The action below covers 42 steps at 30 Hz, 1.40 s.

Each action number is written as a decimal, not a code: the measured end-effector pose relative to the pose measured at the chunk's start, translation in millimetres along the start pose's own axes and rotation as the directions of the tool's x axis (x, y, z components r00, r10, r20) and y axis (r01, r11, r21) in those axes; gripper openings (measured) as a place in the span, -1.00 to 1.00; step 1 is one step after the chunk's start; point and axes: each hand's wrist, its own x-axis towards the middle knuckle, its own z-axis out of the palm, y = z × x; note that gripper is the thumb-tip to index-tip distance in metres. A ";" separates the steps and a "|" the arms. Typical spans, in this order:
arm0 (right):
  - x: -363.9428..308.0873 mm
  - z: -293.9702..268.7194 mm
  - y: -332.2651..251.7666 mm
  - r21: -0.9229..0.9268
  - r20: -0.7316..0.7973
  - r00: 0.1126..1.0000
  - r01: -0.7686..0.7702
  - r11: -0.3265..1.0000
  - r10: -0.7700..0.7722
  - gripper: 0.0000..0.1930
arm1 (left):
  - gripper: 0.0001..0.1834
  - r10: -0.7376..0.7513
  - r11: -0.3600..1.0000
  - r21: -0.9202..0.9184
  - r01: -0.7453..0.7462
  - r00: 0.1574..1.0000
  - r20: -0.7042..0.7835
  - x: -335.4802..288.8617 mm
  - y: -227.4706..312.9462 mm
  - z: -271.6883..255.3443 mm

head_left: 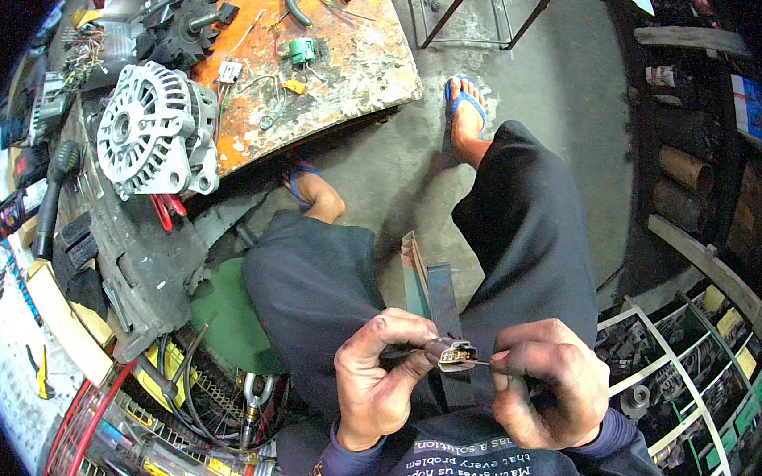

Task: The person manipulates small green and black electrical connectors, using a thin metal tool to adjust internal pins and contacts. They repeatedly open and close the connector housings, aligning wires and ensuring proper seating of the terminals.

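Note:
My left hand pinches a small grey plug-like part between thumb and fingers, in front of my lap. Its open side faces right and shows brassy metal pieces inside. In my right hand, thumb and fingers close on a thin metal pick, whose far end reaches the opening of the part. How deep the tip goes in is too small to tell. Another thin dark piece sticks out to the left of the part, by my left fingertips.
A silver alternator stands at the left beside a worn orange table. On that table lie a green connector and loose wires. Red-handled pliers lie below the alternator. A white rack holds metal parts at lower right.

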 end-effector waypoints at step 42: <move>0.5 12.8 7.3 -0.061 -0.059 0.996 0.059 0.996 -0.063 -0.65 | -0.63 0.203 0.963 0.207 -0.171 0.969 -0.145 2.2 5.2 18.5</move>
